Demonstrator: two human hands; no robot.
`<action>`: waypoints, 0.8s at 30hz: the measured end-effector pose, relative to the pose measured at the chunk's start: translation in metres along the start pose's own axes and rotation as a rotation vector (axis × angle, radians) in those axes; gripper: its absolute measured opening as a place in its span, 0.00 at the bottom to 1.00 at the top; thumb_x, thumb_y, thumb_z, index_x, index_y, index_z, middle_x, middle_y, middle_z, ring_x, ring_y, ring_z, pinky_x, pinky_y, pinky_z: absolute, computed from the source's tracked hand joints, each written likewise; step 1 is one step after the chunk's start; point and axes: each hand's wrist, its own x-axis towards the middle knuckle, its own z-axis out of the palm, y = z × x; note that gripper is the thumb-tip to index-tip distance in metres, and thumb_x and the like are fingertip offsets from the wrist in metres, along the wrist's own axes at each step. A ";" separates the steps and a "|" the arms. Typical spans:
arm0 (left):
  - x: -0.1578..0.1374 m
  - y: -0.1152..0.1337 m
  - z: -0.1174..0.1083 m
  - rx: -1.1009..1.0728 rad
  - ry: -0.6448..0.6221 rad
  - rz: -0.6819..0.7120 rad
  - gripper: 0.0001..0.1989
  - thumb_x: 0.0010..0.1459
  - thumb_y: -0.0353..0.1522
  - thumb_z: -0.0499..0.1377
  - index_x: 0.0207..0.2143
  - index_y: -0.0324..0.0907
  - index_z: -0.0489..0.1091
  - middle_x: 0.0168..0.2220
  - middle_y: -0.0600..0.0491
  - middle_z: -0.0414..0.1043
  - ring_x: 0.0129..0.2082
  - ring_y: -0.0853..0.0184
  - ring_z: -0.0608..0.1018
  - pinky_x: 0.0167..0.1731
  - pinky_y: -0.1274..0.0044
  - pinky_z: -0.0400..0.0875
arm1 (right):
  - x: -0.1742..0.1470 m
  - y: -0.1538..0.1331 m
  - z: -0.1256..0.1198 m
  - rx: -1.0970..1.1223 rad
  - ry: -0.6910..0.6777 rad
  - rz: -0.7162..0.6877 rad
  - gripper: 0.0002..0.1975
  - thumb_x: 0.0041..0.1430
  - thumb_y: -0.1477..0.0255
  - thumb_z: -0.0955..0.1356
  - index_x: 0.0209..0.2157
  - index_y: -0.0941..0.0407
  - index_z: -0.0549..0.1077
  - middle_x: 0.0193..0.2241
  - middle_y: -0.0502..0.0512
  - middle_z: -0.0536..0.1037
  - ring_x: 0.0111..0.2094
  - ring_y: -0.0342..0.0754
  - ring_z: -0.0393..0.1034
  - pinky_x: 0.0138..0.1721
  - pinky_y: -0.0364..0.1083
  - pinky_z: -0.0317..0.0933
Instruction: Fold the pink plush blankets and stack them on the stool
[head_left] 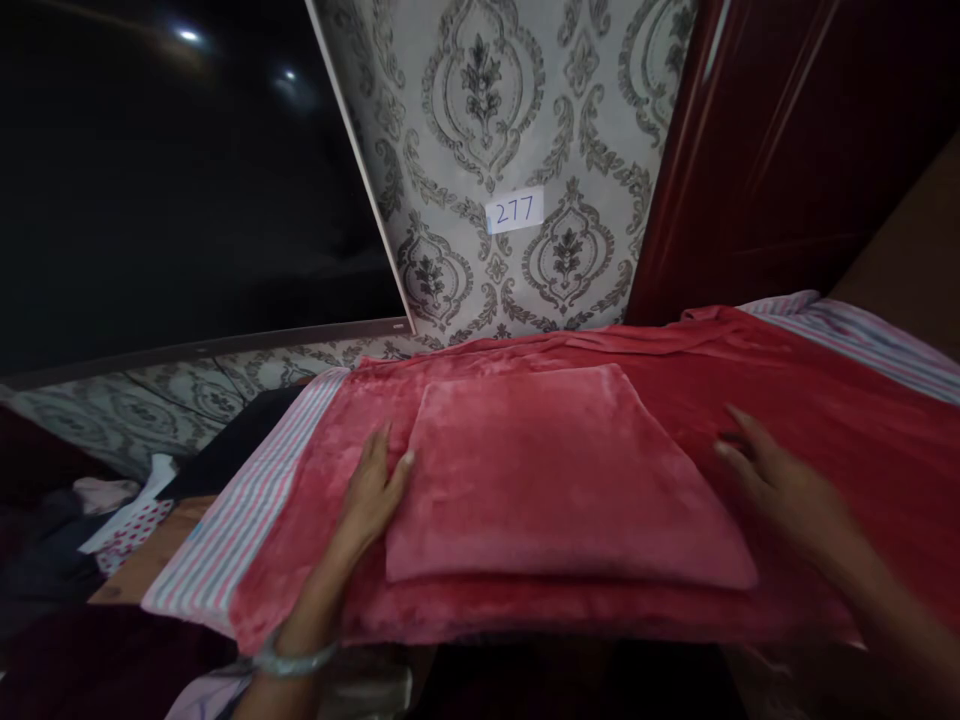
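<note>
Cloth (525,470), plush and red, lies folded into a flat, four-sided pad in the middle of the view, on top of a larger red blanket (847,420) spread out beneath it. A striped sheet (255,500) shows past the blanket's edge on the left and again at the far right. Whether pad and blanket are separate pieces, I cannot tell.

The left hand (371,495) is just beside the pad's left edge, open, its fingers pointing away from the person and its thumb held apart toward the pad; whether the thumb touches the edge is unclear. The right hand (772,480) is over the blanket to the right of the pad, apart from it, blurred but open, with thumb and fingers spread. Neither pinches anything.

The step in hand looks like squaring or smoothing the folded pad, with the folds themselves seemingly made. Judging from the slanting right side, the next move calls for bringing the right hand in to that edge, then light, even pressure from both sides, so the layers stay aligned and the top does not ruck.
</note>
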 end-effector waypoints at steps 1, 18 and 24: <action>0.013 0.015 0.008 0.020 -0.012 0.085 0.34 0.62 0.47 0.56 0.66 0.41 0.62 0.68 0.41 0.62 0.70 0.49 0.61 0.70 0.57 0.51 | 0.009 -0.020 0.002 -0.013 0.018 -0.092 0.38 0.64 0.53 0.57 0.69 0.59 0.59 0.60 0.69 0.73 0.59 0.67 0.69 0.58 0.64 0.65; 0.128 0.049 0.147 0.478 -0.419 0.161 0.29 0.69 0.46 0.48 0.65 0.40 0.66 0.61 0.35 0.70 0.64 0.43 0.68 0.66 0.51 0.48 | 0.093 -0.125 0.143 -0.399 -0.302 -0.432 0.29 0.73 0.59 0.54 0.67 0.54 0.65 0.67 0.61 0.66 0.68 0.59 0.56 0.67 0.65 0.46; 0.129 0.055 0.144 0.482 -0.399 0.200 0.28 0.70 0.45 0.48 0.62 0.38 0.70 0.60 0.35 0.72 0.61 0.43 0.71 0.63 0.52 0.53 | 0.100 -0.123 0.144 -0.339 -0.341 -0.403 0.29 0.74 0.59 0.53 0.68 0.52 0.64 0.67 0.58 0.65 0.69 0.58 0.56 0.68 0.62 0.46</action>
